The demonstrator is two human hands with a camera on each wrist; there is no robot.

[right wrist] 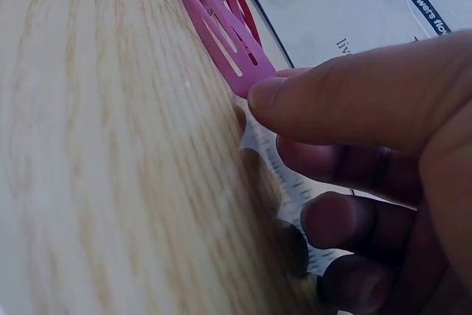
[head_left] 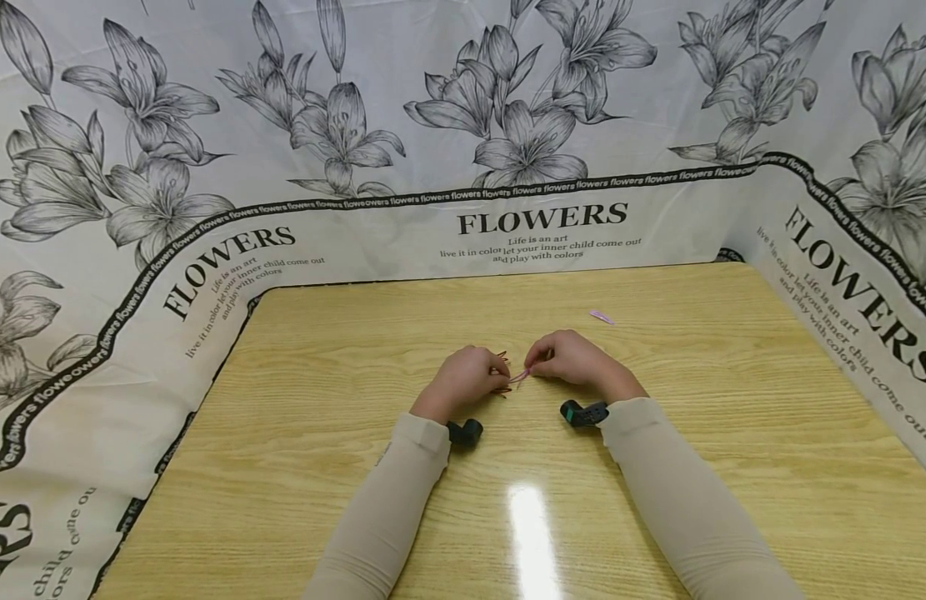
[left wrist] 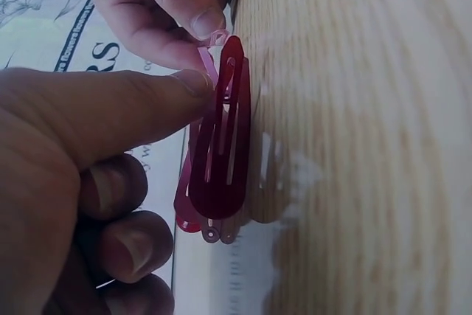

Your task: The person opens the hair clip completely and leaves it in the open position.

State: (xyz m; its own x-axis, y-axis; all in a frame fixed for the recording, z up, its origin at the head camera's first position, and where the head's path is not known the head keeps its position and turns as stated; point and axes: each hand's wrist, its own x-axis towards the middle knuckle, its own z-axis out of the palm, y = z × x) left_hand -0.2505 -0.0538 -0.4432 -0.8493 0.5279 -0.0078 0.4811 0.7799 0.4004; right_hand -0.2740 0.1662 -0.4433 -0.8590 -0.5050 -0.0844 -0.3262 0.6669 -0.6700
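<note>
My left hand (head_left: 466,373) pinches a fanned bunch of dark red snap hair clips (left wrist: 217,201) between thumb and fingers, their rounded ends pointing down in the left wrist view. Opposite it, my right hand (head_left: 571,358) grips the rounded end of a pink snap hair clip (right wrist: 253,77) with thumb and index finger. The narrow end of this pink clip reaches to the left fingertips, among the red clips. Both hands are close over the wooden table, near each other. The left thumb covers part of the bunch.
A single pink-purple hair clip (head_left: 601,317) lies on the wooden table (head_left: 342,333) beyond my right hand. White cloth printed with flowers and lettering (head_left: 541,218) rises along the table's back and sides. Each wrist carries a black camera mount (head_left: 583,413).
</note>
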